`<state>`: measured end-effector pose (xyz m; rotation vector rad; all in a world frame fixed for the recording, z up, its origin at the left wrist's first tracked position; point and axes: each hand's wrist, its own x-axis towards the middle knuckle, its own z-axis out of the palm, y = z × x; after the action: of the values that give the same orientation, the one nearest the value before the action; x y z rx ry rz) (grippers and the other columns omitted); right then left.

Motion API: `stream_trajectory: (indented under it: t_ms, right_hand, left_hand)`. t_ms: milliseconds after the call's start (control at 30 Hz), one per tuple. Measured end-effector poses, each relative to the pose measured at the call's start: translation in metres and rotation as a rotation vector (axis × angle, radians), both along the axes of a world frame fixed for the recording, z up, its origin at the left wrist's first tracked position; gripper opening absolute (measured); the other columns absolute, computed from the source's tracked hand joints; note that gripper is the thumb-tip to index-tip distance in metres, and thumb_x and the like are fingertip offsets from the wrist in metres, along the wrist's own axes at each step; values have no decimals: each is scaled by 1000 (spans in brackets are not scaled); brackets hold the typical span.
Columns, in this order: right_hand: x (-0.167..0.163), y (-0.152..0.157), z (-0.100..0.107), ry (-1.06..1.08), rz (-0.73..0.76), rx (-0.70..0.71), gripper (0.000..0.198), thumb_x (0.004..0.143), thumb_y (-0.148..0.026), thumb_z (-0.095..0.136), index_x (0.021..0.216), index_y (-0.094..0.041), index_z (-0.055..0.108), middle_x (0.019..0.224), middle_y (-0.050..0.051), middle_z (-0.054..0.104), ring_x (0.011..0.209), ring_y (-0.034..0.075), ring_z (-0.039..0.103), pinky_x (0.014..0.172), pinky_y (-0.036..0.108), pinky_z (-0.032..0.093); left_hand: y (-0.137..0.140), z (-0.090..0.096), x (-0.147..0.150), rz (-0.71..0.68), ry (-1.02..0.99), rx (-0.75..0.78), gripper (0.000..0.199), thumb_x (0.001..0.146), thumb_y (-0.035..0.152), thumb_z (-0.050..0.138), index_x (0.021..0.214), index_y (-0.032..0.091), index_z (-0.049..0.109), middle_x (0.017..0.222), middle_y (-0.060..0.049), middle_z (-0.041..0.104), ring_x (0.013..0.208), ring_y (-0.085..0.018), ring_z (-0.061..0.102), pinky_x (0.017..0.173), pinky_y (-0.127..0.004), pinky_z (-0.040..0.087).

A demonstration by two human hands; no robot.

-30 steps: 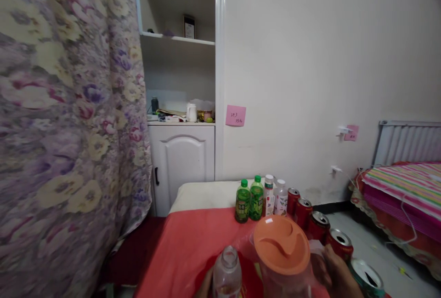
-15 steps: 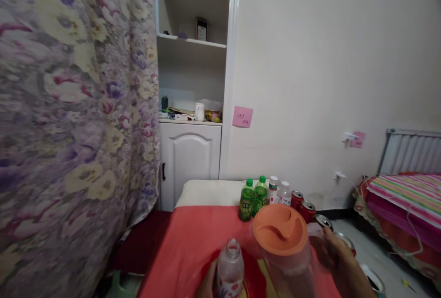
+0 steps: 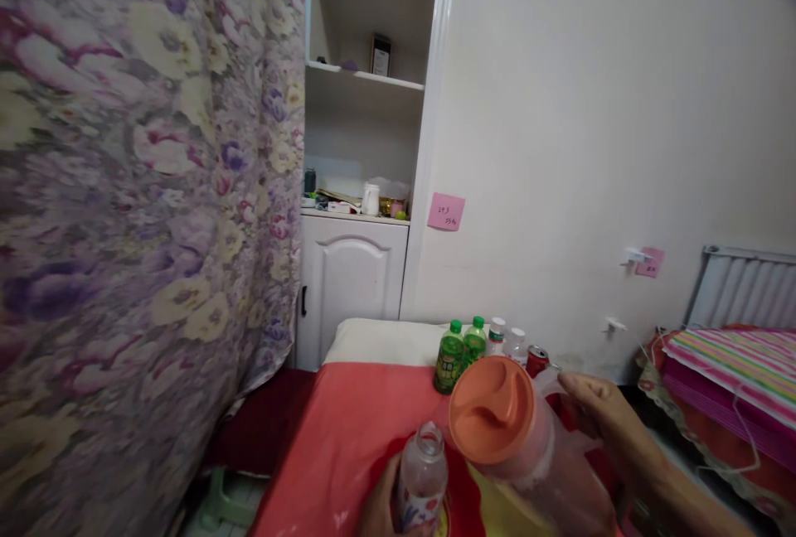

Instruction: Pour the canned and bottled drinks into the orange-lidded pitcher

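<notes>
My left hand (image 3: 381, 497) is wrapped round a clear bottle (image 3: 423, 475) with a printed label and no cap. The bottle stands upright over a red dish (image 3: 468, 497); whether it touches the dish I cannot tell. In my right hand (image 3: 590, 392) is the handle of a translucent pitcher (image 3: 547, 471) with an orange lid (image 3: 492, 410). The pitcher leans left, its lid close to the bottle's open mouth. No liquid can be seen between them.
Behind the pitcher stand green drink bottles (image 3: 448, 361), white-capped bottles (image 3: 515, 345) and a red can (image 3: 536, 359) on the table's red cover (image 3: 348, 421). A floral curtain (image 3: 155, 230) hangs at left. To the right is a striped-covered bed (image 3: 734, 363).
My right hand has risen and tipped the pitcher to the left, toward the bottle. The bottle is slightly higher and further right in view. The camera view has also shifted a little.
</notes>
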<state>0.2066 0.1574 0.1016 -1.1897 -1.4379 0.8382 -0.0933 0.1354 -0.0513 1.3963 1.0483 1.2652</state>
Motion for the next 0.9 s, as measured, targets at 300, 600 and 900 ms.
stream_trajectory:
  t_ms: [300,600,900]
  right_hand:
    - [-5,10,19,-101,47,-29,67,70,-84,59,54,-25,31,51,-9,23,51,8,12,50,29,10]
    - [-7,12,35,-180,120,1,62,76,-76,61,53,-24,37,51,-7,30,50,9,20,50,29,12]
    - [-12,12,46,-221,168,-4,60,78,-74,61,55,-24,37,53,-7,29,52,10,20,53,29,17]
  left_hand:
    - [-4,4,1,-62,-78,16,76,60,17,78,133,22,56,137,-12,67,128,-36,61,108,-41,47]
    - [-1,-2,-2,-116,-95,8,79,59,13,77,133,22,52,137,-11,66,128,-34,60,108,-42,44]
    - [-5,-1,0,-90,-69,-27,81,59,10,74,135,19,51,135,-13,67,121,-34,63,104,-41,47]
